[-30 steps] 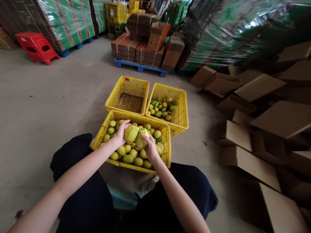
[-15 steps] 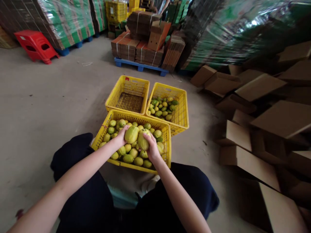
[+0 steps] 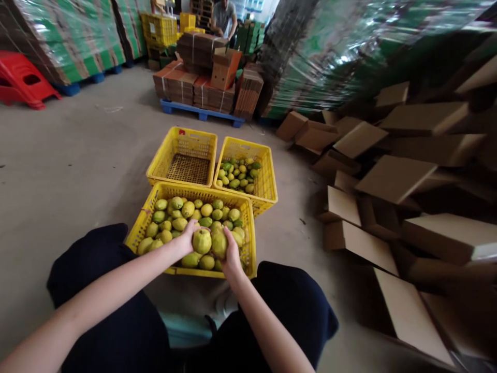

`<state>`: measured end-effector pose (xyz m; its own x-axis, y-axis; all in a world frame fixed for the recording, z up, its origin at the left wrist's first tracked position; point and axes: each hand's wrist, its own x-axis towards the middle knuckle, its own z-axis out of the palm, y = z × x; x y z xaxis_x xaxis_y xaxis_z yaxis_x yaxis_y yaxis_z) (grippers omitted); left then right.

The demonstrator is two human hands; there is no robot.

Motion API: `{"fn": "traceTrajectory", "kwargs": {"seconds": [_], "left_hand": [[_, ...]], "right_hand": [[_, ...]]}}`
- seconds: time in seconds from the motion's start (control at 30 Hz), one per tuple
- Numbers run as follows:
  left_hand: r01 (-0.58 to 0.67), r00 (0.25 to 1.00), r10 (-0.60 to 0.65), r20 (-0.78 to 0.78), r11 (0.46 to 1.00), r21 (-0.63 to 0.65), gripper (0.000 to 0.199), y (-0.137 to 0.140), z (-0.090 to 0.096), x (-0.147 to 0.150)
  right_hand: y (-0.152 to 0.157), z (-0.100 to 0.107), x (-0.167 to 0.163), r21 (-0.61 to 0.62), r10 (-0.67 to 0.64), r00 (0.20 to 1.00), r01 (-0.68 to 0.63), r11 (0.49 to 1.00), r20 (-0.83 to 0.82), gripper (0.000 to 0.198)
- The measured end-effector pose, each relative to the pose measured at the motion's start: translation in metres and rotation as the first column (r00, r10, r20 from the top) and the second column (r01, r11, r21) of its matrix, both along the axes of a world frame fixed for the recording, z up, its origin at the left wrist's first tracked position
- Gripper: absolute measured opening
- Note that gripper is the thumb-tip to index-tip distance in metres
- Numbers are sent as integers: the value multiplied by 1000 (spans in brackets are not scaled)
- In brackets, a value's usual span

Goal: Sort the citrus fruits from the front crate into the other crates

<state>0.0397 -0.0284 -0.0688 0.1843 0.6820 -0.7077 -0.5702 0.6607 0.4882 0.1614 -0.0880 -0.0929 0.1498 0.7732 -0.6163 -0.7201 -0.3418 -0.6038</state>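
My left hand [image 3: 188, 236] is closed around a yellow-green lemon [image 3: 202, 242]. In my right hand [image 3: 233, 253] is another lemon [image 3: 219, 243], held close beside the first. Both hands are over the front yellow crate [image 3: 250, 243], which is filled with lemons [image 3: 188, 209] in shades of yellow and green. My forearms and the held fruit hide part of the pile. Behind it, the right crate [image 3: 267, 173] has a layer of smaller, greener lemons [image 3: 234, 183] at its bottom. The back left crate [image 3: 190, 170] shows its bare mesh floor.
Open cardboard boxes [image 3: 396, 178] lie piled along the right. Flattened cartons [image 3: 176, 83] are stacked on a blue pallet [image 3: 202, 113] ahead, with a person [image 3: 224, 18] behind. A red stool [image 3: 25, 80] stands at the left, near wrapped pallet stacks [image 3: 77, 39].
The view has swung right, so the crates sit further left. Both hands have come lower over the front crate, and the lemon in my left hand now shows its rounded end.
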Motion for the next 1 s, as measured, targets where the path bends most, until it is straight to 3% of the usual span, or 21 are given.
{"fn": "traceTrajectory", "kwargs": {"seconds": [0.1,0.17,0.27,0.47,0.57,0.67,0.77,0.87,1.0], "left_hand": [[-18,1000,17,-9,970,-242,32,-16,0,7],[-32,999,33,2,966,-258,31,-17,5,8],[-6,1000,7,6,978,-210,27,-8,14,5],[109,993,-106,43,991,-84,32,7,27,-8],[95,994,-98,49,993,65,32,8,33,-8],[106,994,-105,-14,970,217,28,6,34,-6],[124,979,-43,-197,899,420,26,3,31,-10],[196,919,76,-386,762,617,28,0,28,-18],[280,884,114,-453,647,709,32,-3,28,-28]], "right_hand": [[-3,-1,0,-153,-50,995,37,988,-82,26],[1,7,1,-220,-53,996,36,975,-71,25],[8,22,5,-204,5,1000,-11,979,-30,26],[15,40,5,80,136,989,-131,988,-55,32],[18,42,-1,134,85,995,-77,988,-57,35],[22,40,-6,202,-28,995,9,979,92,32],[26,38,-9,368,-83,952,-33,929,296,29],[28,36,-12,464,-94,913,-111,879,396,28],[25,34,-18,525,-152,895,-102,845,419,30]]}}
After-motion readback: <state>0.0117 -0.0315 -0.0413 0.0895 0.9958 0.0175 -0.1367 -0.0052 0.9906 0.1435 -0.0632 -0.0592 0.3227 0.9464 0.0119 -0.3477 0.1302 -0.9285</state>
